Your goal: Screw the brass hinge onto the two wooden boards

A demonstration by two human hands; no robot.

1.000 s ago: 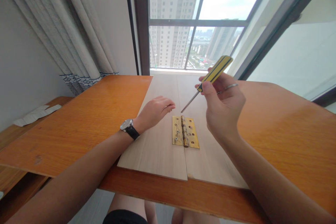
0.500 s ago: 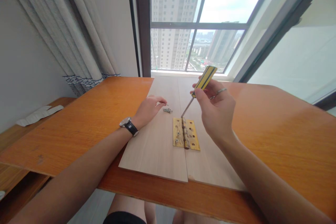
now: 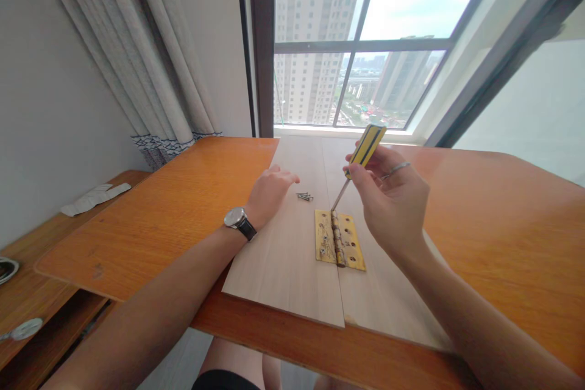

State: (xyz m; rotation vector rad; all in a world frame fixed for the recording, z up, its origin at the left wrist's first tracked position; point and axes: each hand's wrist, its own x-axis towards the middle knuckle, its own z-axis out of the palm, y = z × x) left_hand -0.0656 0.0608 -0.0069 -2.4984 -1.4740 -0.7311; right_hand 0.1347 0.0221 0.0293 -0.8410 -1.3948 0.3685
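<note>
Screwdriver [image 3: 366, 145] tip dropped from mid-air to the hinge's far end since a second ago; left hand [image 3: 269, 192] slid back left, uncovering the screws [image 3: 304, 197].
Right hand [image 3: 393, 207] is closed on the yellow-black screwdriver, thumb and fingertips pinching high on the handle. Shaft slants down-left, tip at the far end of the brass hinge [image 3: 339, 247]; contact unclear. Light pinch probably lets the tip be steered. Hinge lies flat and opened, knuckle over the seam, one leaf each on left board [image 3: 283, 250] and right board [image 3: 388, 292], mid orange table [image 3: 150, 219]. Left hand is spread, palm down, empty, resting on the left board, fingertips just left of the screws. Screws lie loose just far-left of the hinge, within reach. Watch [image 3: 239, 220] on left wrist.
</note>
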